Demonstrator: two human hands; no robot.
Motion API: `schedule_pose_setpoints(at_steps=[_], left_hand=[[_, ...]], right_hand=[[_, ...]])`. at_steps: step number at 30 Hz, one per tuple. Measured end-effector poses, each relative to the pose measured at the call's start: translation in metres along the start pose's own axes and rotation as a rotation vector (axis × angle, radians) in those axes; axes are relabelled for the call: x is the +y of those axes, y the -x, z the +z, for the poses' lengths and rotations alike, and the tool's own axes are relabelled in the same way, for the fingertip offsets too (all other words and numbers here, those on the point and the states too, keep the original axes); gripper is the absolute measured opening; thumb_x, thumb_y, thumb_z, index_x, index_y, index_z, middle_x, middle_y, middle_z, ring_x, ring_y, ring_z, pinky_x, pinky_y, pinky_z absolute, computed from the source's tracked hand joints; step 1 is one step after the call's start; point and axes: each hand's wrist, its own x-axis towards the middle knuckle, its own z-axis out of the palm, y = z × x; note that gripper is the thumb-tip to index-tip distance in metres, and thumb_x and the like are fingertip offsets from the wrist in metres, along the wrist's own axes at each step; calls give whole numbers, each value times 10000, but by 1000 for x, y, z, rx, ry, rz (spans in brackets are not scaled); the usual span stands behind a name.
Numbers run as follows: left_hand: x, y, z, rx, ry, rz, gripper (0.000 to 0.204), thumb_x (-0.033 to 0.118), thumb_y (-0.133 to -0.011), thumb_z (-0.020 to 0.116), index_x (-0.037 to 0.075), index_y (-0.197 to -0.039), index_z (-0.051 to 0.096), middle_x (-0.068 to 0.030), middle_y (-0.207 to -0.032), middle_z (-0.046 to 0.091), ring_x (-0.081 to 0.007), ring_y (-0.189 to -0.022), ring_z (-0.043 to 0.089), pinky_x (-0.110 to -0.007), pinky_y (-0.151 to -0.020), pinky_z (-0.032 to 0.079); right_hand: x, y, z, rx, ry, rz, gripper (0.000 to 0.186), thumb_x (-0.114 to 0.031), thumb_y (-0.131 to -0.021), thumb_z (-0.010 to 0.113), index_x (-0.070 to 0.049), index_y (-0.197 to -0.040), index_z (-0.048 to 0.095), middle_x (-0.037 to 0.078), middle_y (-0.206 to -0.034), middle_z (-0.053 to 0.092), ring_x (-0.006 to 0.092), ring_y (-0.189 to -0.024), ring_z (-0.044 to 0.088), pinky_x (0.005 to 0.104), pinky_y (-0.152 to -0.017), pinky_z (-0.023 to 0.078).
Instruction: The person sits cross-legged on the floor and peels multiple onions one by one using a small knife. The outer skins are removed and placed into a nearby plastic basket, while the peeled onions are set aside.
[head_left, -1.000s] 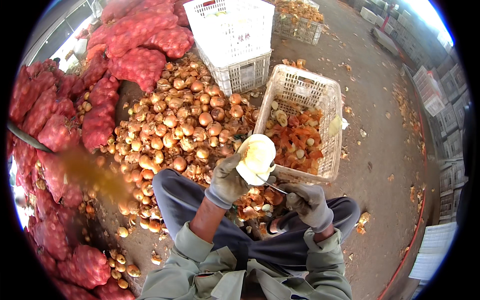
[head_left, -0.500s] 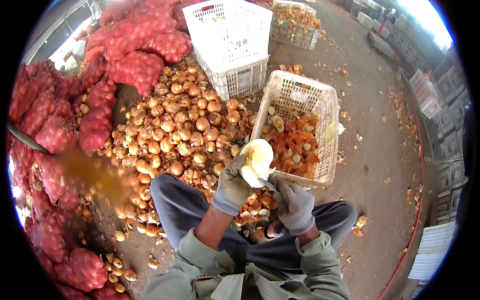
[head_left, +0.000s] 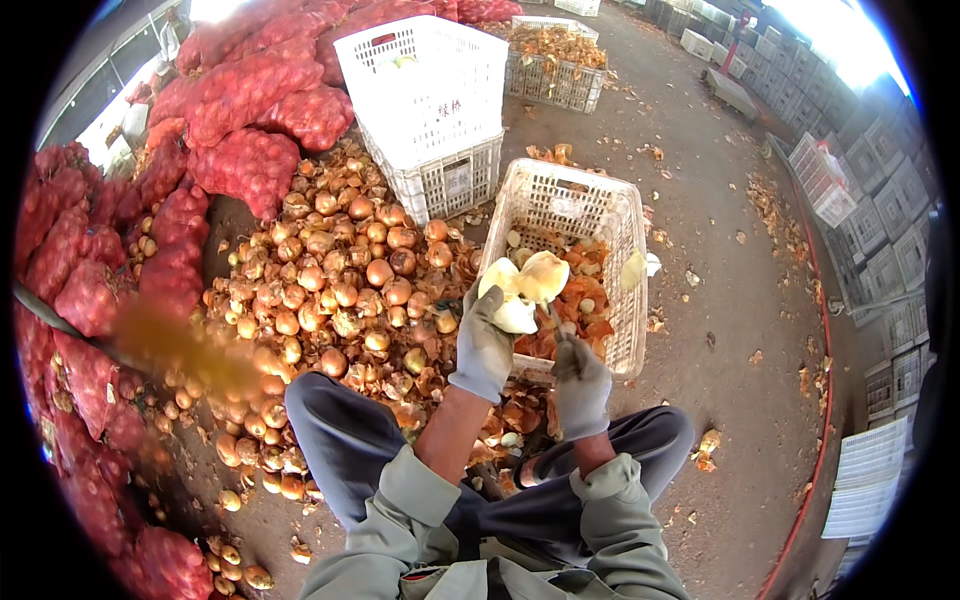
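Observation:
My gloved left hand [head_left: 484,350] is closed around a pale, peeled onion [head_left: 513,314] in front of my knees. A loose, cupped onion layer [head_left: 544,276] stands off its far right side, over the near part of a white slatted crate [head_left: 628,320]. My right hand [head_left: 582,388], also gloved, grips a small knife [head_left: 556,320], its blade pointing up beside the onion; most of the handle is hidden in the fist. Orange skins and pale scraps [head_left: 588,300] lie inside the crate.
Left of the crate spreads a heap of brown onions [head_left: 345,280]. Red mesh sacks [head_left: 255,95] are piled beyond it and along the left. Stacked white crates [head_left: 430,160] stand behind the heap, with a skin-filled crate [head_left: 555,80] farther back. Scattered skins [head_left: 708,445] litter the floor.
Both hands have moved slightly forward, bringing the onion over the crate's near edge. A layer now stands apart from the onion, and the knife has turned to point more upward.

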Motion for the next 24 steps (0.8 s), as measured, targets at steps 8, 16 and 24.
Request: schedule_pose_setpoints(at_steps=[8,16,24], left_hand=[[10,10,-17,-231,152,-47,492,261,-892,590,-7,-1298,519,-210,-1242,601,-360,-1128,601,-510,-980,494],[35,34,-22,-329,104,-141,677,255,-823,624,-84,-1366,403,-274,-1285,548,-417,-1126,587,-513,-992,479],[51,48,-9,-445,32,-186,619,209,-824,614,-72,-1342,426,-230,-1260,573,-383,-1136,586,-489,-1010,466]], right_hand=[[19,-35,-10,-105,-613,515,355,-327,-1010,511,7,-1058,622,17,-606,527,90,-462,449,245,-408,342],[-38,0,-46,-501,-431,52,405,-331,-1010,509,54,-1099,595,20,-673,574,72,-564,504,230,-525,412],[-53,5,-48,-510,-654,204,381,-286,-979,578,42,-1174,576,-8,-702,572,61,-599,487,212,-585,431]])
